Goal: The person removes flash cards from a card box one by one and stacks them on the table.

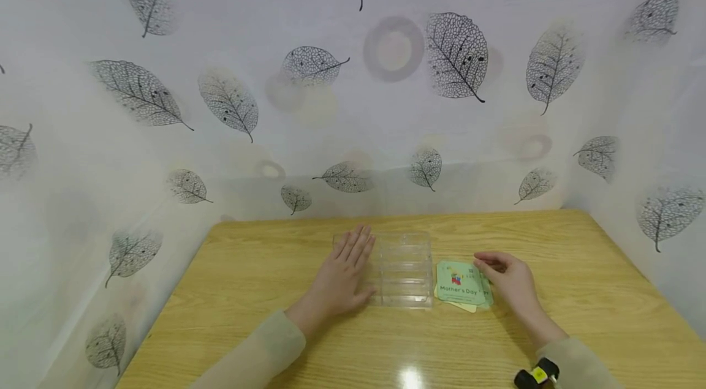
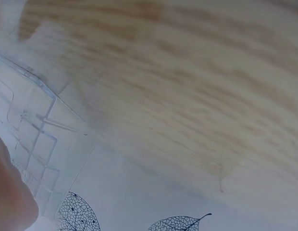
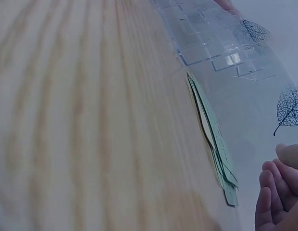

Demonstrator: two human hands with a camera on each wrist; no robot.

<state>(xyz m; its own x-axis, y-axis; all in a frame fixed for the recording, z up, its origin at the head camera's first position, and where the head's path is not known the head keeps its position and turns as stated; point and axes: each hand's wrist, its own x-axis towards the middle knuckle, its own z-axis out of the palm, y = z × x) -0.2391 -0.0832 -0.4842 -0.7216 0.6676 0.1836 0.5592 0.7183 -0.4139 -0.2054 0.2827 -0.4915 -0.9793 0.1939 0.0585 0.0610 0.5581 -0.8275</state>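
A clear plastic organizer with several stepped compartments stands on the table. My left hand lies over its left part, fingers straight and pointing away from me. Only a blurred bit of that hand shows in the left wrist view, beside the organizer. Right of the organizer lies a small loose stack of green cards, the top one printed "Mother's Day", with a yellow card sticking out below. Close to the stack's upper right corner is my right hand, fingers loosely bent. The right wrist view shows nothing between them, apart from the cards.
The wood-grain table reaches back to a pale sheet printed with leaves, which also hangs at both sides. A black strap with a yellow patch is at my right wrist.
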